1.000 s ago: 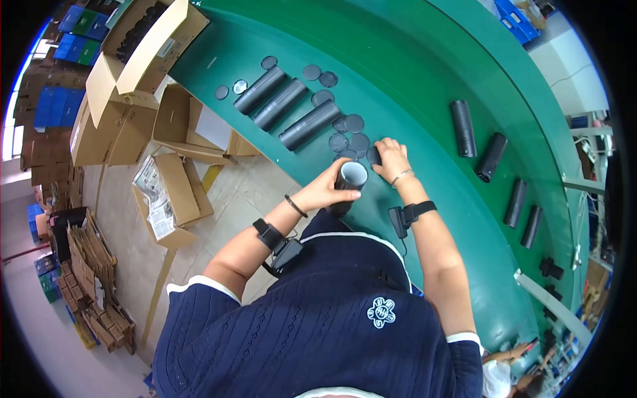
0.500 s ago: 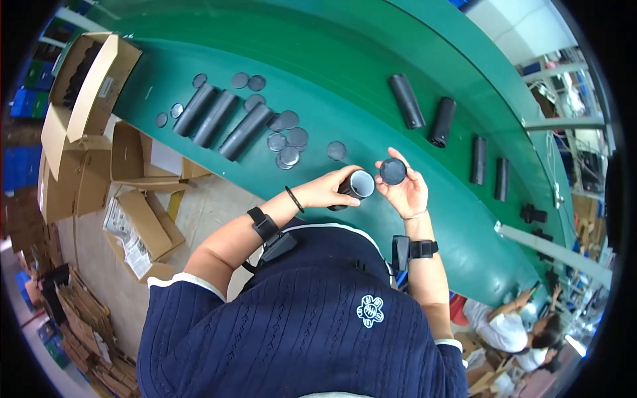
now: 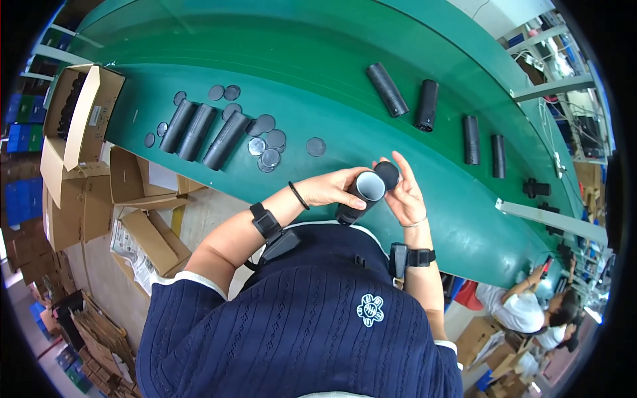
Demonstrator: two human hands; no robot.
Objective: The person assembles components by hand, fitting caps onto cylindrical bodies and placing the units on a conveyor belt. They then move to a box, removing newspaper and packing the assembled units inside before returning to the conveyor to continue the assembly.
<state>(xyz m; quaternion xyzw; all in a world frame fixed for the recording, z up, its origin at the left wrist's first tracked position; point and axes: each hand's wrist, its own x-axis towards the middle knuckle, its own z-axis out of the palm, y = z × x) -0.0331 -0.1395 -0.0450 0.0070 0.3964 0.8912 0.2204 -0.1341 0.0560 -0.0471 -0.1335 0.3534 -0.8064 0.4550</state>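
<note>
My left hand (image 3: pixel 337 188) is wrapped round a black tube (image 3: pixel 346 213), tilted so that its round open end with a pale inside faces up. Between the fingers of my right hand (image 3: pixel 406 196) is a round black cap (image 3: pixel 387 174). The cap is right beside the tube's open rim, overlapping it in view; whether they touch I cannot tell. Left of my hands, a single loose cap (image 3: pixel 316 146) lies on the green bench (image 3: pixel 279 176). Farther left lies a group of several caps (image 3: pixel 275 138), next to three black tubes (image 3: pixel 225 140) lying side by side.
Beyond my right hand, several black tubes (image 3: pixel 427 106) lie spaced along the green far strip (image 3: pixel 318 63). Open cardboard boxes (image 3: pixel 93 126) stand at the bench's left end. A pale metal bar (image 3: pixel 551 221) crosses at right. Another person (image 3: pixel 514 306) works at lower right.
My right hand has brought the cap leftward against or close to the tube's open end. The tube is tilted more toward the cap. My view has shifted slightly.
</note>
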